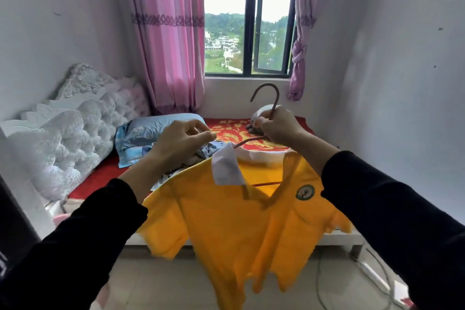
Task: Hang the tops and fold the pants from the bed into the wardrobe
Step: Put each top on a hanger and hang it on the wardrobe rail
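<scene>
While on hanger (274, 99), shirt (226, 224) aloft.

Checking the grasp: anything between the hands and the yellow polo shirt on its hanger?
Nothing visible. The right hand grips the brownish wire hanger below its hook; the yellow white-collared polo shirt hangs on it. The left hand is beside the collar, nothing between; whether it pinches anything is unclear. Wardrobe not in view.

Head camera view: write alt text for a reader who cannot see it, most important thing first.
A person's right hand holds a hanger by its neck; a yellow shirt with a white collar hangs on it, in front of a bed. The left hand is raised beside the collar, fingers curled.
</scene>
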The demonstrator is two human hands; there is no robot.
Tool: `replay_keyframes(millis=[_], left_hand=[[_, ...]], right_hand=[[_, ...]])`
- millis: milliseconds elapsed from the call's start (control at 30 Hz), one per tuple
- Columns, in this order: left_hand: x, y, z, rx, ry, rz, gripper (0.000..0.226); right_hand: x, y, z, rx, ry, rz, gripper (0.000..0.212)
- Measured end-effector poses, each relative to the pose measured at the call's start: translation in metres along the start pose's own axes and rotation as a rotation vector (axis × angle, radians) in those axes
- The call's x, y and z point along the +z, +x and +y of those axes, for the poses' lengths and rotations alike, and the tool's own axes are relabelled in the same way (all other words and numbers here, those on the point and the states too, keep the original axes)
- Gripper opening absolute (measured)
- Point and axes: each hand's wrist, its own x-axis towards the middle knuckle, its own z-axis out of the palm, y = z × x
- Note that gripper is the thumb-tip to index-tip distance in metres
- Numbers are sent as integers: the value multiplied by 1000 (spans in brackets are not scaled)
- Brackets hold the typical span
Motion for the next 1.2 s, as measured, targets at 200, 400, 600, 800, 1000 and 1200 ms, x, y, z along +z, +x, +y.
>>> replay_keyframes(millis=[200,400,600,800,1000,1200], left_hand=[[21,6,-2,69,336,-177,40],[14,12,-14,103,416,137,22],[3,8,-22,122,412,294,21],[-14,4,-30,98,393,358,19],[-30,-2,-45,15,197,337,17],[-42,-7,-40,11,160,365,16]], right_hand=[[1,-13,-18,-78,91,-63,28],[-20,-13,-4,-140,-28,124,36],[7,-24,24,154,-443,-2,47],[35,-39,24,16,-128,-195,32],[13,-9,10,-150,-163,115,39],[46,14,-38,-431,-295,-4,39]])
